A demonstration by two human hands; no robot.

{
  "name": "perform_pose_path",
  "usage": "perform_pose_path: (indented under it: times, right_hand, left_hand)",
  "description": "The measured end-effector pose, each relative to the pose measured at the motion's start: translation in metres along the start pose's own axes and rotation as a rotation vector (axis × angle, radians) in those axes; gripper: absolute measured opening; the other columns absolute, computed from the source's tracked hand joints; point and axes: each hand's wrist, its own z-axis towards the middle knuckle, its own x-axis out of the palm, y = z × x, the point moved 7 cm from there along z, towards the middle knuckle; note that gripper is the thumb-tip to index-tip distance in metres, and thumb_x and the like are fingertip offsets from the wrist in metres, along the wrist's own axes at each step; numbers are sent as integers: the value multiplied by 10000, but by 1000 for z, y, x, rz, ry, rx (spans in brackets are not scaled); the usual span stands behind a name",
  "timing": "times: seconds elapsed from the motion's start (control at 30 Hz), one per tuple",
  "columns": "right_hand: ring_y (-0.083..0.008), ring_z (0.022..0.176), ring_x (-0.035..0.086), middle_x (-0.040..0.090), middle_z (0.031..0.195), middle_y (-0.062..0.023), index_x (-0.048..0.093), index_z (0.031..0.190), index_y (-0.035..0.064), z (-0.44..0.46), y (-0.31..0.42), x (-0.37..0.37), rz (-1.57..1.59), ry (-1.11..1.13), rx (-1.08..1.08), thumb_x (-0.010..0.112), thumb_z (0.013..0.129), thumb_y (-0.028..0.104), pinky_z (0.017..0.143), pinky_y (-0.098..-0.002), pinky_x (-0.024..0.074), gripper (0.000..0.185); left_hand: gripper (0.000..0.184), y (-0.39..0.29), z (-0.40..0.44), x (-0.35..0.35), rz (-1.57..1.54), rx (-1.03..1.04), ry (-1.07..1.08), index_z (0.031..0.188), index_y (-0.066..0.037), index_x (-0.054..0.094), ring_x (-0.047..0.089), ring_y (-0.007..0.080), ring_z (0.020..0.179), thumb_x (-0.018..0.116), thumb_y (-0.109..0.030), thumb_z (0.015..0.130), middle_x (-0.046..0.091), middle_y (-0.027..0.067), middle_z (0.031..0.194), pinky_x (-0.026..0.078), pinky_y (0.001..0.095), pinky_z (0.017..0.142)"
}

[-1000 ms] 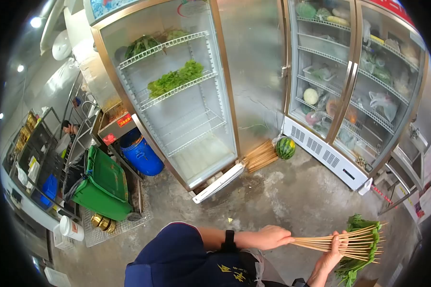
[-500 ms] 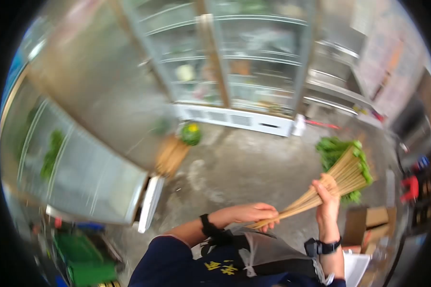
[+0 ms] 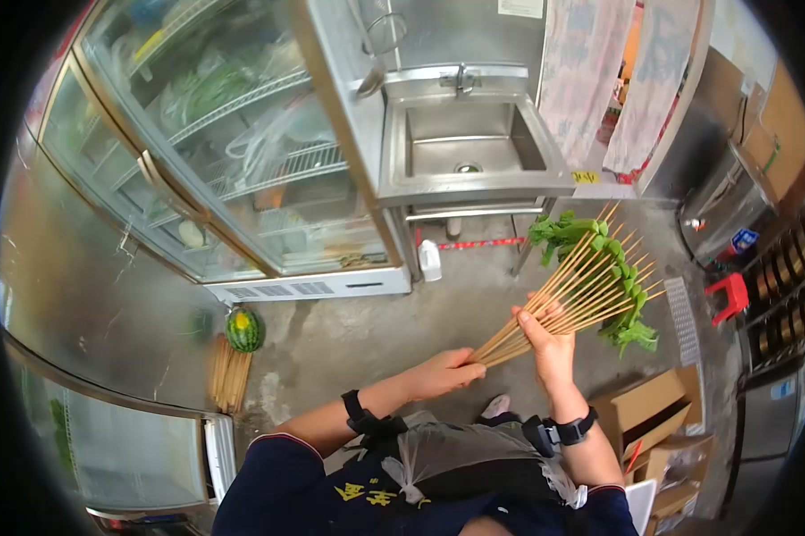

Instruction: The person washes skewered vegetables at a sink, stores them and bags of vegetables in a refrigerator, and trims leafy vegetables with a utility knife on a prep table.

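Note:
A fanned bundle of wooden skewers (image 3: 559, 308) spans the space between my two hands, with leafy green vegetables (image 3: 619, 268) threaded near the pointed ends at the upper right. My left hand (image 3: 445, 373) is closed round the gathered lower ends of the skewers. Higher up, my right hand (image 3: 550, 344) grips the same bundle about midway, thumb on top, below the greens. Both wrists wear black bands.
Ahead stands a steel sink (image 3: 469, 138). Glass-door fridges (image 3: 242, 161) fill the left side. A watermelon (image 3: 244, 329) and more sticks (image 3: 230, 375) are on the floor. Cardboard boxes (image 3: 648, 406), a red stool (image 3: 727, 299) and a steel cylinder (image 3: 729, 201) are at right.
The view has swung right, from the open fridge to the sink. Both hands still hold the skewers, which now point up and to the right in front of my body.

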Motion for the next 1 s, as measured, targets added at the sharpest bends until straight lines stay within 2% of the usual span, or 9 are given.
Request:
perform_pose_path:
  times: [0.07,0.1,0.23,0.37,0.5,0.57,0.7,0.77,1.0]
  right_hand:
    - [-164,852,591,577,916,-63,505,1086,-12,42,13,-20,-14,35,-1,624,786,61,757,-281,472,331]
    - [-164,859,590,577,916,-59,507,1084,-10,67,21,-18,-28,59,8,621,788,61,753,-277,472,325]
    - [-130,858,582,610,927,-72,511,1100,-6,149,41,-13,-58,396,137,602,824,128,730,-259,467,320]
    - [-110,853,572,621,953,-37,528,1116,29,219,29,-42,-281,721,374,568,855,244,644,-233,434,341]
    - [-102,828,571,628,915,-44,547,1089,17,307,25,-80,-507,803,414,576,850,219,662,-226,439,314]
    - [-89,792,568,626,863,-47,559,1058,-1,370,22,-97,-694,736,227,585,839,174,673,-222,445,282]
    - [-114,765,596,632,828,-71,584,1007,-14,506,-1,-112,-757,645,212,581,829,156,680,-258,472,246]
    - [-145,732,605,632,819,-94,586,1014,9,583,-17,-114,-914,628,64,593,807,193,673,-275,472,277]
    - [-265,798,603,615,885,-146,534,1088,22,757,-61,-28,-1095,682,-197,602,764,240,734,-342,466,396]
  left_hand:
    - [362,-51,28,-6,275,177,-330,915,20,556,414,66,639,493,-336,887,489,-9,694,365,247,560]
    - [362,-69,41,-10,281,189,-347,915,20,556,414,66,639,493,-336,887,489,-9,694,365,247,560]
    - [387,-87,106,-28,71,111,-538,978,25,587,408,67,622,495,-339,886,476,0,653,363,250,548]
    - [413,-99,134,-74,-64,59,-714,867,16,582,385,53,567,486,-385,888,439,-22,610,329,232,497]
    - [378,-111,180,-131,-333,21,-856,743,-75,496,328,45,446,476,-425,886,397,-43,566,274,211,394]
    - [371,-115,214,-165,-398,26,-917,719,-102,459,307,39,418,472,-433,886,385,-53,557,248,200,365]
    - [328,-141,286,-228,-607,141,-959,720,-120,420,294,24,427,485,-393,889,378,-62,567,226,186,358]
    - [287,-153,314,-256,-674,175,-1023,735,-113,430,301,24,432,497,-344,892,397,-55,592,228,183,355]
    - [208,-160,369,-311,-718,48,-1157,827,-46,526,349,28,438,532,-249,875,535,22,650,277,170,367]
